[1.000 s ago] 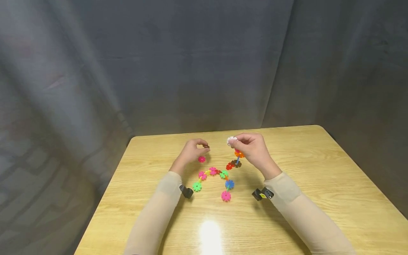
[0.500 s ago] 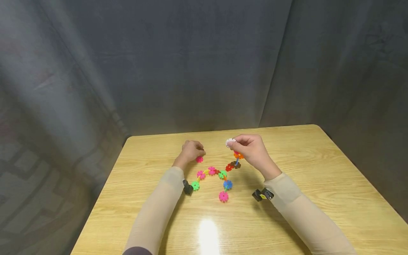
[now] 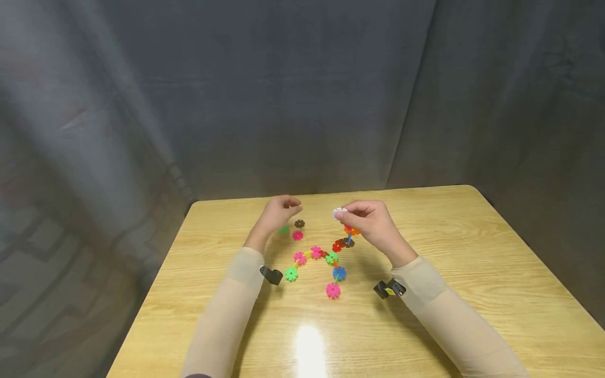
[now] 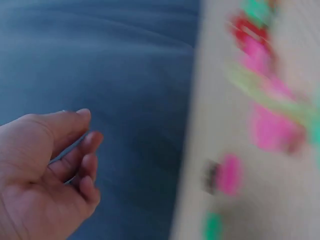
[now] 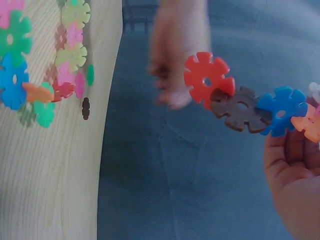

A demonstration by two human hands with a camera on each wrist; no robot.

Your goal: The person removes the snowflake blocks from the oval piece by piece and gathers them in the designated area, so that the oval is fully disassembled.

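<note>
A chain of colourful snowflake discs (image 3: 326,255) lies on the wooden table (image 3: 472,273), and its far end rises off the surface. My right hand (image 3: 348,213) pinches the white disc (image 3: 338,212) at the top of that raised end. Orange, blue, brown and red discs (image 5: 241,107) hang below it in the right wrist view. My left hand (image 3: 292,206) hovers just left of it with loosely curled fingers (image 4: 82,167) and holds nothing. Below it lie loose brown (image 3: 299,223), green (image 3: 283,229) and pink (image 3: 297,235) discs.
A dark grey curtain (image 3: 302,94) hangs close behind the table's far edge. The table's left edge (image 3: 156,294) is near my left forearm. A bright glare spot (image 3: 309,341) sits on the near tabletop.
My left hand went down to the table and rose again without the brown disc it was pinching. Brown and green discs now show beside the pink one. The right hand barely moved.
</note>
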